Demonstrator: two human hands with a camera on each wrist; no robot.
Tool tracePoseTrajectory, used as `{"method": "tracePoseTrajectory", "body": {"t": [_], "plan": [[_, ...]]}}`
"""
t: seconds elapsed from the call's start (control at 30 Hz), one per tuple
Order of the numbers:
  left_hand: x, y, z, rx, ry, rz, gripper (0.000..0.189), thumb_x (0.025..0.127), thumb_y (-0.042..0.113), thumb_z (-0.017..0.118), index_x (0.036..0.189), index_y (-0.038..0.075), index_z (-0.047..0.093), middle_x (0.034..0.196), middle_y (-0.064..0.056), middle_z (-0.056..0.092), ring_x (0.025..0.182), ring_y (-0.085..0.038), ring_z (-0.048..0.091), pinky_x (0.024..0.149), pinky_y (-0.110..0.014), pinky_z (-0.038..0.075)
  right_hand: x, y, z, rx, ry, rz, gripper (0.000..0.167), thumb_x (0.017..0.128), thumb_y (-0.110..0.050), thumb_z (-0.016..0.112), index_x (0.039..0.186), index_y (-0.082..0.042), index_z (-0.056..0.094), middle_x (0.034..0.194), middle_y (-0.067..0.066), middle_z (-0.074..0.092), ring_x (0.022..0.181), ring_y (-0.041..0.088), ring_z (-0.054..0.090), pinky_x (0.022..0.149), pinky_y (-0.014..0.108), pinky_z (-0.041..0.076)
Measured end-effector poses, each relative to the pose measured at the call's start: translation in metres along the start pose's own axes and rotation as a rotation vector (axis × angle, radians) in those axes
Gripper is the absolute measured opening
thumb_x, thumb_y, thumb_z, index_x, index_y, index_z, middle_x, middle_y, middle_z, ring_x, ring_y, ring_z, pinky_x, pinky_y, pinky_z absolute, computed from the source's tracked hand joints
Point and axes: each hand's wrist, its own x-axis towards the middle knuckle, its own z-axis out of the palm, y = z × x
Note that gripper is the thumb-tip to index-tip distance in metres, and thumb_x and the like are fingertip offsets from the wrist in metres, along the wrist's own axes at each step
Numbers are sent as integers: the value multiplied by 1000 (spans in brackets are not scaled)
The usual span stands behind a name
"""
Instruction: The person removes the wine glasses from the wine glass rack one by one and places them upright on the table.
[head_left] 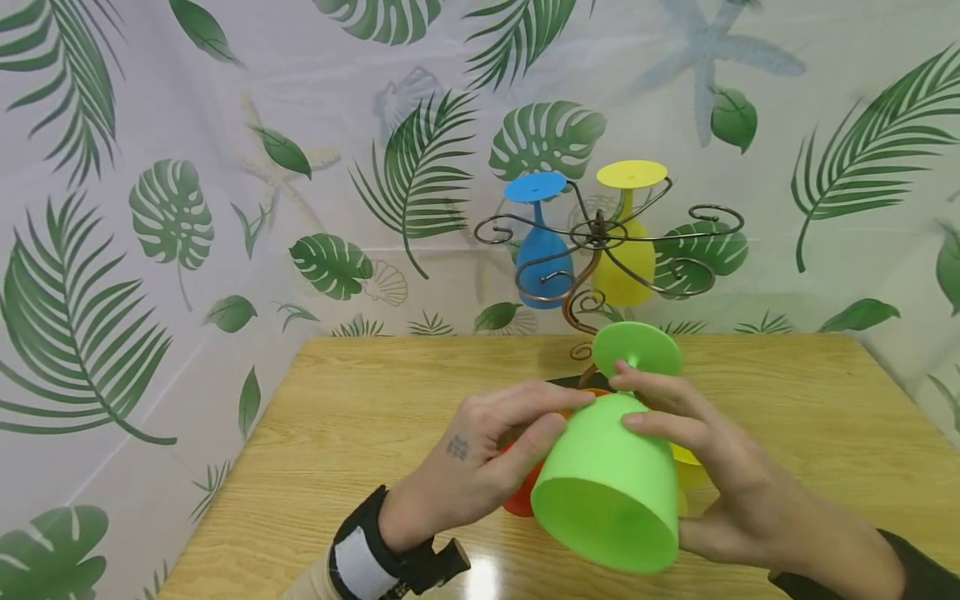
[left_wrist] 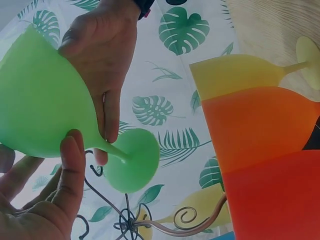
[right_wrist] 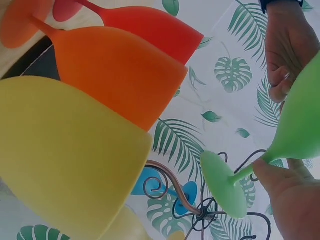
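A green plastic goblet (head_left: 611, 467) is held over the near part of the table, foot up and mouth tilted down toward me. My right hand (head_left: 738, 475) grips it from the right, fingers at the stem and upper bowl, thumb low by the rim. On the other side, my left hand (head_left: 480, 450) has its index finger and thumb extended against the bowl. Behind stands a metal goblet rack (head_left: 598, 229) with curled wire arms. A blue goblet (head_left: 542, 258) and a yellow goblet (head_left: 630, 258) hang upside down from it.
Upright by the rack's base stand a red goblet (left_wrist: 280, 195), an orange goblet (left_wrist: 260, 122) and another yellow goblet (right_wrist: 70, 150), partly hidden behind the green one in the head view. The wooden table (head_left: 360, 417) meets a leaf-patterned backdrop (head_left: 225, 208).
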Motion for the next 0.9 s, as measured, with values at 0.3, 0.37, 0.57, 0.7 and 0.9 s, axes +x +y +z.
{"method": "tracePoseTrajectory", "body": {"t": [0.3, 0.37, 0.57, 0.7, 0.9], "plan": [[4, 3, -1, -8, 45, 98, 33, 110, 17, 46, 131, -4, 61, 123, -18, 68, 110, -21, 68, 91, -32, 59, 9, -2, 1, 68, 90, 11, 84, 82, -28, 87, 137, 17, 42, 147, 19, 52, 140, 25, 48, 117, 27, 37], [5, 4, -2, -22, 48, 113, 35, 110, 18, 45, 131, -5, 60, 123, -19, 67, 108, -22, 69, 88, -32, 60, 10, -2, 1, 78, 105, 10, 85, 83, -27, 87, 138, 18, 41, 145, 19, 54, 138, 24, 50, 117, 28, 37], [6, 6, -3, -10, 56, 165, 40, 110, 24, 44, 131, -7, 58, 123, -21, 64, 102, -22, 70, 84, -31, 62, 8, -4, -2, 113, 131, 29, 88, 83, -27, 86, 139, 21, 38, 147, 13, 54, 136, 19, 52, 114, 24, 40], [8, 8, -5, 12, 64, 181, 40, 110, 25, 45, 131, -7, 57, 123, -21, 63, 97, -20, 69, 82, -30, 61, 5, -3, -2, 149, 153, 84, 92, 80, -25, 89, 140, 21, 37, 147, 13, 53, 134, 20, 53, 111, 22, 43], [8, 9, -6, 17, 77, 168, 39, 109, 25, 48, 130, -6, 57, 120, -20, 64, 94, -20, 67, 80, -27, 61, -5, 0, -1, 108, 180, 179, 99, 74, -28, 93, 139, 23, 39, 144, 12, 55, 128, 17, 56, 107, 18, 44]]}}
